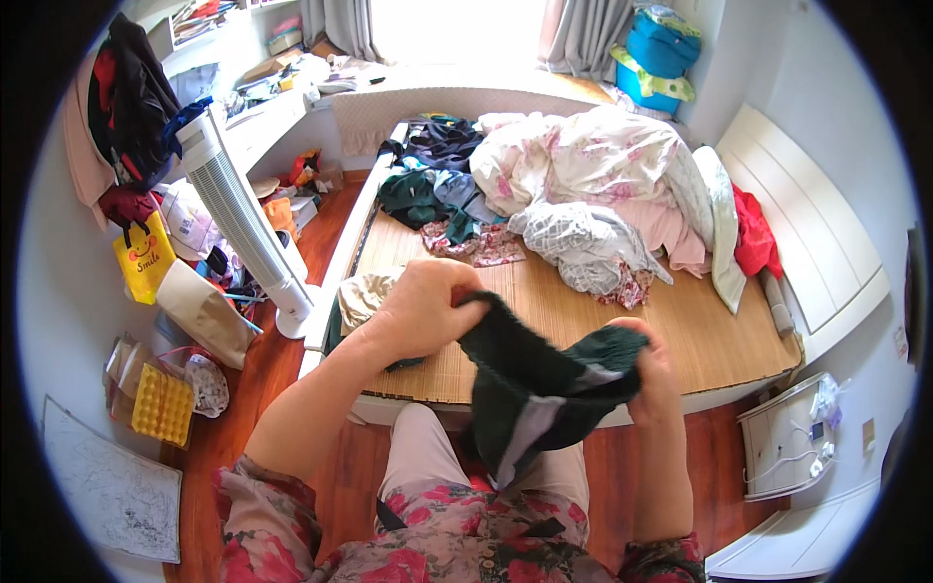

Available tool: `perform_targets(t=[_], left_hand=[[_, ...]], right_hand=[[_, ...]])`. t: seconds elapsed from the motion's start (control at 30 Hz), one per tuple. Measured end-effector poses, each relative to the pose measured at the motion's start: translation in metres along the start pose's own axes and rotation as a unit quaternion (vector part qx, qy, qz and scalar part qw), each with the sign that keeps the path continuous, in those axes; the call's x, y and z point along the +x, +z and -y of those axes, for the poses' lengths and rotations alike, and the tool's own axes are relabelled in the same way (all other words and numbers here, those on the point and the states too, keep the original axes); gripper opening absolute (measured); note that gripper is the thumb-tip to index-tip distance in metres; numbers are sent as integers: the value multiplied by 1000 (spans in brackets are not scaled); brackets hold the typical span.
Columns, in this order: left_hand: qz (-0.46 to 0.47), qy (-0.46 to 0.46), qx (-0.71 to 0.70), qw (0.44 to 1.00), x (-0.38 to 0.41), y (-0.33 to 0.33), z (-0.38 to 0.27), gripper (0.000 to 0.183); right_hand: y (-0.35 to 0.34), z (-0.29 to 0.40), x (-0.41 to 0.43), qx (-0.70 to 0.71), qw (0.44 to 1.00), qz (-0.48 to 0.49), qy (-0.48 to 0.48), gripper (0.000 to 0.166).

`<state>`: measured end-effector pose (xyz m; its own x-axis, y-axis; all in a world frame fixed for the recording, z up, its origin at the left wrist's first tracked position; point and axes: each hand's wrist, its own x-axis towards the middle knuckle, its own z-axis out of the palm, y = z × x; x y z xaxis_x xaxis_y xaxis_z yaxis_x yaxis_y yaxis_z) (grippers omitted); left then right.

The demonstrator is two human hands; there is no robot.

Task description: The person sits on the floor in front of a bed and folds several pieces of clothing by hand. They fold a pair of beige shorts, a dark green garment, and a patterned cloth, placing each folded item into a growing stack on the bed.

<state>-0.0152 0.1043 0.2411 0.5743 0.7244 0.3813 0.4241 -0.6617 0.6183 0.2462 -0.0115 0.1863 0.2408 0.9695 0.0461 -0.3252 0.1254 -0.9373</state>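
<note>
Between my two hands hangs a dark green garment (536, 393) with a pale stripe, stretched open at its elastic-looking waistband above my lap. My left hand (430, 302) pinches the band's left end. At the other end, the fingers of my right hand (651, 372) grip the band, partly hidden by the cloth. Behind my left hand lies a folded beige cloth (364, 295) on the bed's bamboo mat (700, 339). Some dark green cloth shows beneath and beside it, mostly covered by my arm.
A heap of dark clothes (423, 193) and a floral quilt (583, 157) cover the bed's far part, with a crumpled grey patterned cloth (572, 240) nearer. A white tower fan (240, 211) stands left of the bed. At right is a nightstand (783, 437) with cables.
</note>
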Motion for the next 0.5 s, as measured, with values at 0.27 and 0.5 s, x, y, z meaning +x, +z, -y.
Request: perform_targets(t=[0.27, 0.5], left_hand=[[-206, -80, -82, 972, -11, -18, 5, 7], [-291, -50, -149, 944, -21, -15, 7, 8]], right_hand=[[-8, 25, 3, -276, 953, -35, -121, 30], [-17, 27, -6, -287, 937, -41, -196, 37]])
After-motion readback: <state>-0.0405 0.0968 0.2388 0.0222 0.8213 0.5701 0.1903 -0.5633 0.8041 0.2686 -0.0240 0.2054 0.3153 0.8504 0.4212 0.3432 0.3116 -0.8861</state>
